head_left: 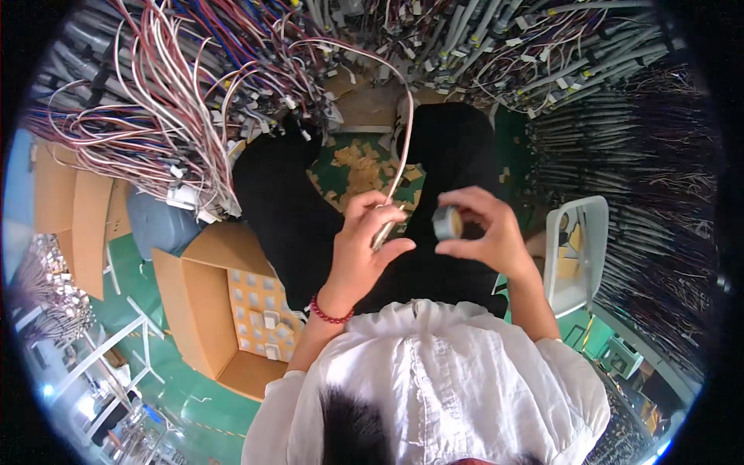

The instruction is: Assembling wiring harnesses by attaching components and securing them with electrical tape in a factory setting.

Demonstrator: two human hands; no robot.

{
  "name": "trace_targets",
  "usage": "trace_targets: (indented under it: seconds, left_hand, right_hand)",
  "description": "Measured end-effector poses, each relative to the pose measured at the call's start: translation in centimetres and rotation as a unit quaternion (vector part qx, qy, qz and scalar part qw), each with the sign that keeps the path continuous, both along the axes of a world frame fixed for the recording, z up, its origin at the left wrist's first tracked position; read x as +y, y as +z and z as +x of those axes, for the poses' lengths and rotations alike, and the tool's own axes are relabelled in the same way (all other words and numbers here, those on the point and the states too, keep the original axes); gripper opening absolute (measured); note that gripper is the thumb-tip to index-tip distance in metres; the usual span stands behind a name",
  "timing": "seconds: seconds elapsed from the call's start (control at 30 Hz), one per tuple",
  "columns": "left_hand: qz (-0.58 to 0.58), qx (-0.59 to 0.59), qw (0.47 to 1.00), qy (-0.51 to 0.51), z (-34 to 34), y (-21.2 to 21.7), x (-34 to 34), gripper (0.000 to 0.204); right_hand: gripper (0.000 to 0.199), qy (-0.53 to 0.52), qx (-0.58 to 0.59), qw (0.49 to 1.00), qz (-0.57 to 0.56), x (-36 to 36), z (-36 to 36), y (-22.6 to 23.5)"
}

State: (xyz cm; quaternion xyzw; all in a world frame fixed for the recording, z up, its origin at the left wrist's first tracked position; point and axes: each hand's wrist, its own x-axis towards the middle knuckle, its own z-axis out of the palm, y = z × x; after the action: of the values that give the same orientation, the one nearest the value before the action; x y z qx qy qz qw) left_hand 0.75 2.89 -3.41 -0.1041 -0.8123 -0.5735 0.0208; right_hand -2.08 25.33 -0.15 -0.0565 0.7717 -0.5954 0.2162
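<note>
My left hand (364, 244), a dark red bead bracelet at its wrist, is closed on a thin white-and-red cable (409, 116). The cable arcs down from the bundle at the top into my fingers, where a short pale end shows below them. To its right my right hand (496, 232) grips a small roll of grey tape (447, 223) between thumb and fingers. The roll is slightly blurred and stands apart from the cable. Both hands are above my lap, over black trousers (457, 155).
Thick bundles of wires (170, 101) hang at the upper left, with grey cables (604, 70) at the upper right. An open cardboard box (198, 310) holds rows of white pieces at left. A white plastic bin (597, 240) stands at right. Tan scraps (360, 167) litter the green floor.
</note>
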Motion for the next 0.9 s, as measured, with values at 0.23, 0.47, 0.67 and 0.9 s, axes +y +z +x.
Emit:
trace_targets:
  seconds: [0.23,0.47,0.67,0.9]
  left_hand:
    - [0.095,-0.030,0.994,-0.037,0.1,0.4,-0.5,0.022]
    - [0.190,-0.148,0.967,-0.079,0.4,0.4,-2.2,0.015]
    - [0.381,-0.169,0.898,-0.142,0.6,1.3,-3.6,0.095]
    - [0.330,-0.225,0.896,-0.196,0.1,2.1,-3.2,0.106]
  right_hand:
    - [0.053,0.073,0.011,0.997,-0.028,-2.8,0.4,0.8]
    - [0.053,0.160,0.086,0.982,-0.060,-3.4,-0.1,1.8]
    - [0.053,0.139,-0.172,0.938,-0.267,-1.5,-0.8,-0.3]
    - [0.060,0.181,-0.262,0.908,-0.271,-3.8,-2.3,-0.9]
